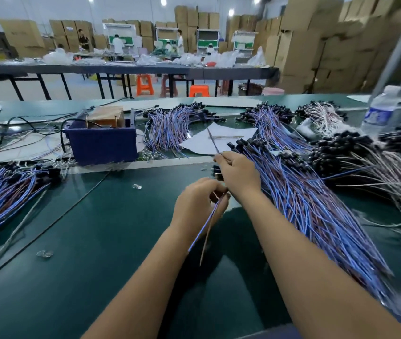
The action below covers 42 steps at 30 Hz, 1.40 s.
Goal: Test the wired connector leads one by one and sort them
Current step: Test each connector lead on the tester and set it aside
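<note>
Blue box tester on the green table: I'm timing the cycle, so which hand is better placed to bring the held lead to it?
Probably left: the left hand already pinches the blue-and-brown lead and is nearer the tester.

Bright ceiling lights [163, 1] shine at 12 o'clock. The arms cast soft shadows on the desk [96, 228]. The edges bend, and 4 o'clock looks blurry.
</note>
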Available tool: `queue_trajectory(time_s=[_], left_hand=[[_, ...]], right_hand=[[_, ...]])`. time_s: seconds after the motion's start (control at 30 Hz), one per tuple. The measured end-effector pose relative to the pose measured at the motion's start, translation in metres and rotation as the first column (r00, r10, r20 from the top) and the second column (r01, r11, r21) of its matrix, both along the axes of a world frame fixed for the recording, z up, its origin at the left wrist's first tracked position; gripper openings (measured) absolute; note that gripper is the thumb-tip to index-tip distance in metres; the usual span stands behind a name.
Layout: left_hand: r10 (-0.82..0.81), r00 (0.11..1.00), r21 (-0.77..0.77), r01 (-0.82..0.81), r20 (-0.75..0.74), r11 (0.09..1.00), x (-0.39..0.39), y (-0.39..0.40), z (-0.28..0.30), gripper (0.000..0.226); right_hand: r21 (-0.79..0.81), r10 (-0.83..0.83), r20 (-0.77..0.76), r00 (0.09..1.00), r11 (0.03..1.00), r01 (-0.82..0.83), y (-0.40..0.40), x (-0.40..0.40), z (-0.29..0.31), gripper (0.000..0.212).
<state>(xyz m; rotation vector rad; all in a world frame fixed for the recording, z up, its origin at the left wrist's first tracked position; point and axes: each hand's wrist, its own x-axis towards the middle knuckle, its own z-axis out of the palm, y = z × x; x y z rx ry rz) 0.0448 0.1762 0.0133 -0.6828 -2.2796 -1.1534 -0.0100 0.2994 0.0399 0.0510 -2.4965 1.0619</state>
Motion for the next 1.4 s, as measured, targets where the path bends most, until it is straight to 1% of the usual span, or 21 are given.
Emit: queue_trajectory(time_s=[0.07,0.17,0.2,0.3,0.4,0.47,0.53,0.63,0.73,0.83,1.0,1.07,1.13,1.2,1.23,1.3,1.4], left_hand=[[-0.088,0.994,-0.017,0.089,0.062,0.996,0.001,0.024,0.000,0.019],[-0.193,0.970,-0.091,0.208,0.150,0.974,0.005,0.053,-0.004,0.036],[-0.214,0.961,-0.114,0.237,0.177,0.965,0.007,0.061,-0.006,0.037],[-0.258,0.932,-0.162,0.304,0.256,0.939,0.012,0.075,-0.009,0.029],[-0.272,0.912,-0.142,0.327,0.308,0.934,0.014,0.075,-0.010,0.027],[-0.246,0.911,-0.121,0.299,0.331,0.946,0.011,0.068,-0.010,0.027],[-0.188,0.920,-0.127,0.244,0.344,0.961,0.006,0.054,-0.011,0.025],[-0.108,0.925,-0.137,0.168,0.363,0.976,0.000,0.023,-0.013,0.024],[-0.003,0.931,-0.135,0.056,0.365,0.989,-0.004,-0.015,-0.013,0.025],[0.129,0.934,-0.198,-0.064,0.334,0.978,-0.007,-0.057,-0.012,0.028],[0.328,0.903,-0.253,-0.261,0.276,0.932,-0.004,-0.127,-0.013,0.026],[0.433,0.868,-0.273,-0.368,0.242,0.889,-0.004,-0.152,-0.014,0.024],[0.540,0.817,-0.304,-0.472,0.202,0.828,-0.007,-0.174,-0.016,0.024],[0.639,0.752,-0.324,-0.572,0.158,0.753,-0.010,-0.190,-0.017,0.024],[0.691,0.713,-0.344,-0.623,0.121,0.703,-0.012,-0.197,-0.017,0.023],[0.794,0.604,-0.426,-0.703,0.066,0.570,-0.016,-0.210,-0.013,0.024],[0.904,0.419,-0.537,-0.744,0.087,0.397,-0.022,-0.228,-0.006,0.031]], right_hand=[[0.131,-0.071,-0.016,0.997,0.989,0.072,0.029,0.003,0.006,0.029],[0.257,-0.177,0.004,0.984,0.951,0.170,0.067,0.007,0.008,0.022],[0.290,-0.209,0.026,0.978,0.937,0.192,0.078,0.008,0.007,0.021],[0.364,-0.281,0.102,0.954,0.903,0.227,0.100,0.009,0.001,0.025],[0.408,-0.302,0.125,0.945,0.884,0.229,0.103,0.010,-0.005,0.030],[0.442,-0.317,0.088,0.944,0.862,0.248,0.094,0.009,-0.007,0.036],[0.478,-0.311,0.020,0.950,0.837,0.264,0.077,0.008,-0.006,0.042],[0.478,-0.247,-0.046,0.968,0.845,0.238,0.040,0.004,-0.006,0.047],[0.472,-0.124,-0.052,0.991,0.871,0.134,-0.006,0.000,-0.011,0.047],[0.443,0.008,-0.036,0.999,0.896,0.009,-0.057,-0.005,-0.018,0.048],[0.447,0.126,0.002,0.992,0.888,-0.113,-0.129,-0.011,-0.027,0.045],[0.405,0.179,0.030,0.983,0.898,-0.175,-0.153,-0.009,-0.029,0.043],[0.364,0.234,0.042,0.971,0.902,-0.233,-0.174,-0.006,-0.033,0.042],[0.339,0.280,0.050,0.959,0.898,-0.280,-0.189,-0.001,-0.038,0.041],[0.329,0.297,0.057,0.953,0.896,-0.299,-0.194,0.000,-0.041,0.040],[0.307,0.321,0.074,0.944,0.893,-0.328,-0.196,0.001,-0.046,0.036],[0.259,0.331,0.073,0.941,0.905,-0.338,-0.189,-0.002,-0.050,0.031]])
